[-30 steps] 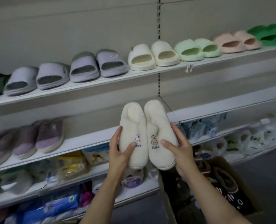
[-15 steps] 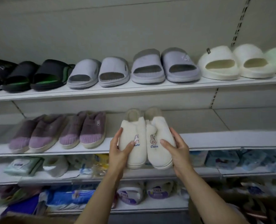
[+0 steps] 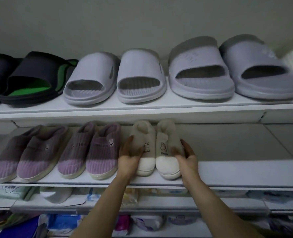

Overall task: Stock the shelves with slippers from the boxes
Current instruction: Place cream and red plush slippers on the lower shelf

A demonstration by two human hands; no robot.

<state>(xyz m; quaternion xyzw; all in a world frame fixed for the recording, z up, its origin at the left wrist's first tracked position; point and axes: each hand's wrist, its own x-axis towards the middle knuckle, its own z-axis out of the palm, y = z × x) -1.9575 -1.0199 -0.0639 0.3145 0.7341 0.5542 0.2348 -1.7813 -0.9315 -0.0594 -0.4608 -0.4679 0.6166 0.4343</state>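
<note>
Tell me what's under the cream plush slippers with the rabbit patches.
The cream plush slippers rest on the white middle shelf, toes at its front edge, held by the left hand and right hand. Their soles are hidden.

Cream plush slippers (image 3: 156, 152), rabbit-embroidered, side by side between my left hand (image 3: 130, 158) and right hand (image 3: 187, 159), toes toward me.
</note>
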